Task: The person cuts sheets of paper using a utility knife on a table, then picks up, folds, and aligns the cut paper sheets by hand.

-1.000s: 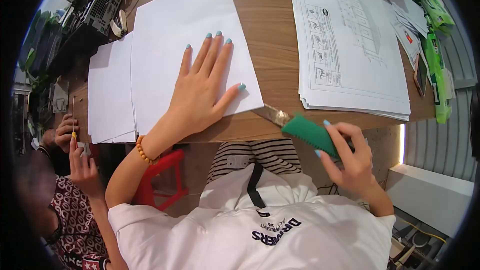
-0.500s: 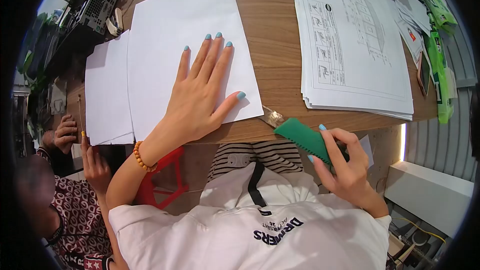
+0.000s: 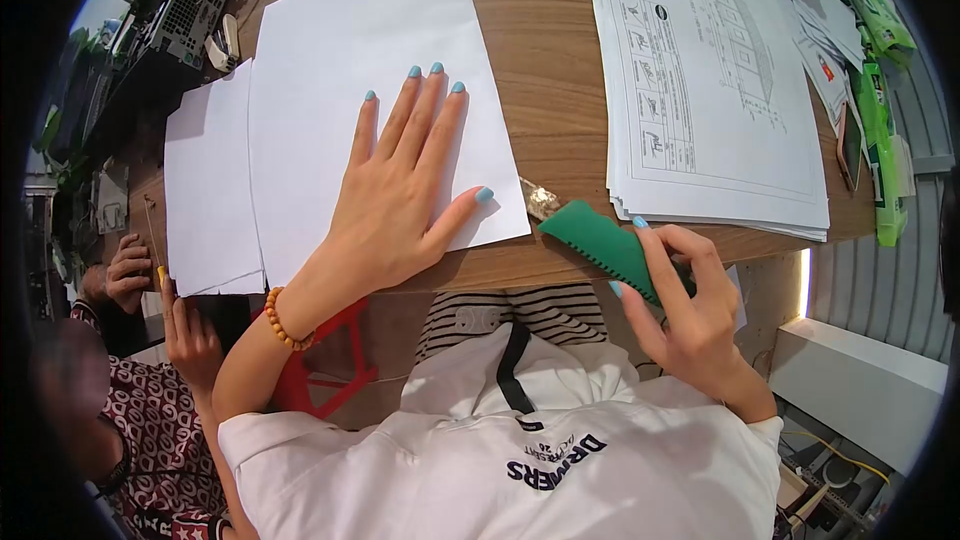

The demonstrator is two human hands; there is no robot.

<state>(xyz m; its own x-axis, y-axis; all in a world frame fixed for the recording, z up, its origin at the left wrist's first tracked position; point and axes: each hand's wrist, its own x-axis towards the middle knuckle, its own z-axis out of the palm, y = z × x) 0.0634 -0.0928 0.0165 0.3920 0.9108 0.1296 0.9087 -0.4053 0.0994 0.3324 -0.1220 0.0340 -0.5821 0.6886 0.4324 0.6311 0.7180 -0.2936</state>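
Observation:
My left hand [image 3: 400,175] lies palm down with fingers spread on a large white sheet of paper [image 3: 330,50]. A smaller white sheet [image 3: 208,180] lies along the left side of the large one. In my right hand [image 3: 690,305] is a green-handled utility knife [image 3: 605,245], its handle ridged along the lower edge. Its shiny metal blade [image 3: 541,202] points up and left, right at the large sheet's right edge near the front corner. Thumb and fingers close round the handle's rear end.
A stack of printed drawings [image 3: 715,130] lies on the wooden table [image 3: 555,90] at right. Beyond it are a phone [image 3: 850,145] and green packages [image 3: 880,155]. At left, another person's hands [image 3: 190,340] hold a thin yellow-handled tool [image 3: 161,273]. A red stool [image 3: 335,365] stands below.
My right hand has shifted the knife slightly up and left, with the blade moving up along the sheet's right edge. My left hand stays flat on the paper.

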